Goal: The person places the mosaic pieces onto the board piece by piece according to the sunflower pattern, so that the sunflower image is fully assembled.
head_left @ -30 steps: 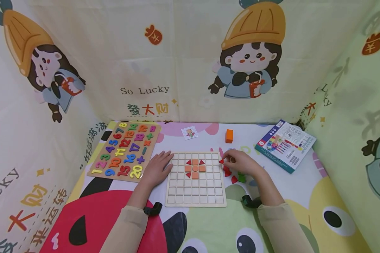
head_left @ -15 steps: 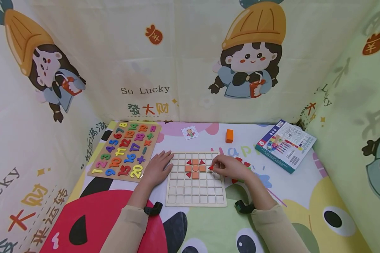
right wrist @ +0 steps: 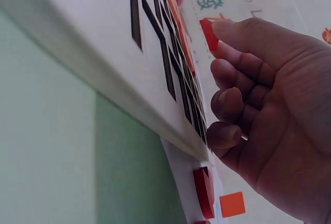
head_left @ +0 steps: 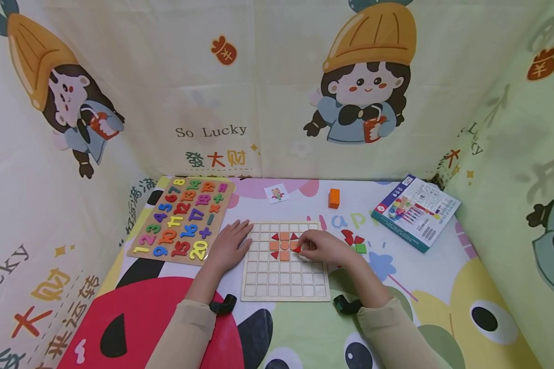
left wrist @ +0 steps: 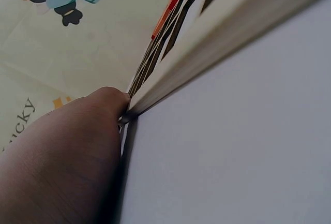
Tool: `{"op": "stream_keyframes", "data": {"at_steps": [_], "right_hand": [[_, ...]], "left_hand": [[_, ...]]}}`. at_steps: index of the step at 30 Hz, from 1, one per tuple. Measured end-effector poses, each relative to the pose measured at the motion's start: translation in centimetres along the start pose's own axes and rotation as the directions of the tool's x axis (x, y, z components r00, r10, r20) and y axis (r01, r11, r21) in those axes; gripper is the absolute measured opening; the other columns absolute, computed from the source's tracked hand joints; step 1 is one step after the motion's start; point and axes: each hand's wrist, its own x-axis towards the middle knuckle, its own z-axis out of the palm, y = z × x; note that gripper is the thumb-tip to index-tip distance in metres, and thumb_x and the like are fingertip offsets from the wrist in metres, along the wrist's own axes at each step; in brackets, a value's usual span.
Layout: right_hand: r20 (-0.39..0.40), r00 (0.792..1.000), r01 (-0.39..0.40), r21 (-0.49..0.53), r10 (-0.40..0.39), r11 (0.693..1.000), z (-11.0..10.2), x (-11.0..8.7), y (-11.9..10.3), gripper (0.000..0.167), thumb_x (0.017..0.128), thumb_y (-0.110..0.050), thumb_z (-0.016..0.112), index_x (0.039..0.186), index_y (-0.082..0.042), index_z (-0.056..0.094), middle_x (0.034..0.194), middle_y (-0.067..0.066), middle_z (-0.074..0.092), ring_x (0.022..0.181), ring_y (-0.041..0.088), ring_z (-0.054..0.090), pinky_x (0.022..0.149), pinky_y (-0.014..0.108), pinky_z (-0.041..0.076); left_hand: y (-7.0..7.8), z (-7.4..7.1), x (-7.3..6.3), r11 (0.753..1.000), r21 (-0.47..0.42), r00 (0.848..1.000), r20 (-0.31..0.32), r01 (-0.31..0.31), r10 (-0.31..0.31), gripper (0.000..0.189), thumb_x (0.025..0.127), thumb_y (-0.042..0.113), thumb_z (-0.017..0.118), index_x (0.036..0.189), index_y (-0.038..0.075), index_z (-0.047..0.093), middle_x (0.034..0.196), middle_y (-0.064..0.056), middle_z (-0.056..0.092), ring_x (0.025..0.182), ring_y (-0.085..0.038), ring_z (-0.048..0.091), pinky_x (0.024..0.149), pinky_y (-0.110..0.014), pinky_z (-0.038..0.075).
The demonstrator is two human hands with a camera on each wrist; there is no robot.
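Observation:
A pale wooden grid board (head_left: 284, 287) lies on the table, with orange squares (head_left: 284, 255) in a cross around its upper middle and red triangles (head_left: 275, 254) at the cross's corners. My right hand (head_left: 325, 246) pinches a red triangle piece (right wrist: 209, 33) between thumb and index finger, close over the board at the cross's lower right. Its other fingers are curled loosely in the right wrist view. My left hand (head_left: 231, 245) rests with straight fingers at the board's left edge; its thumb (left wrist: 106, 102) touches the edge in the left wrist view.
Several red and green pieces (head_left: 360, 248) lie right of the board. Behind it are a small pattern card (head_left: 277, 193) and an orange block (head_left: 334, 199). A number puzzle board (head_left: 180, 220) sits at left, a boxed game (head_left: 417, 212) at back right.
My right hand has carried the red triangle piece leftward from beside the loose pieces to the cross on the board. The left hand stays in place.

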Motion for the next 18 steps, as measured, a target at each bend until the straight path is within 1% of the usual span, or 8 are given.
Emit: {"op": "stream_keyframes", "data": {"at_steps": [7, 12, 18], "right_hand": [[0.015, 1.000, -0.011, -0.011, 0.011, 1.000, 0.7, 0.5, -0.1, 0.019, 0.086, -0.033, 0.076, 0.099, -0.024, 0.065, 0.077, -0.008, 0.060, 0.078, 0.010, 0.058, 0.069, 0.026, 0.053], [0.012, 1.000, -0.017, -0.026, 0.017, 1.000, 1.0, 0.6, -0.2, 0.020, 0.085, -0.035, 0.077, 0.095, -0.026, 0.063, 0.076, -0.007, 0.058, 0.078, 0.011, 0.057, 0.068, 0.027, 0.052], [0.007, 1.000, -0.027, -0.080, 0.027, 0.996, 1.3, 0.7, -0.3, 0.020, 0.085, -0.036, 0.077, 0.092, -0.028, 0.061, 0.076, -0.007, 0.057, 0.077, 0.009, 0.056, 0.067, 0.026, 0.049]], "left_hand": [[0.0, -0.1, 0.0, 1.000, 0.000, 1.000, -0.006, -0.005, 0.005, 0.057, 0.101, 0.050, 0.046, 0.154, 0.028, 0.037, 0.161, 0.004, 0.033, 0.154, -0.023, 0.020, 0.127, -0.047, 0.015], [0.1, -0.2, -0.1, 1.000, -0.001, 1.000, -0.008, -0.008, 0.008, 0.057, 0.101, 0.049, 0.047, 0.153, 0.028, 0.038, 0.161, 0.004, 0.034, 0.154, -0.023, 0.020, 0.126, -0.048, 0.015], [0.0, -0.1, 0.0, 1.000, 0.003, 1.000, -0.006, -0.004, 0.004, 0.058, 0.101, 0.050, 0.046, 0.153, 0.028, 0.037, 0.161, 0.004, 0.034, 0.154, -0.023, 0.020, 0.126, -0.047, 0.015]]}}
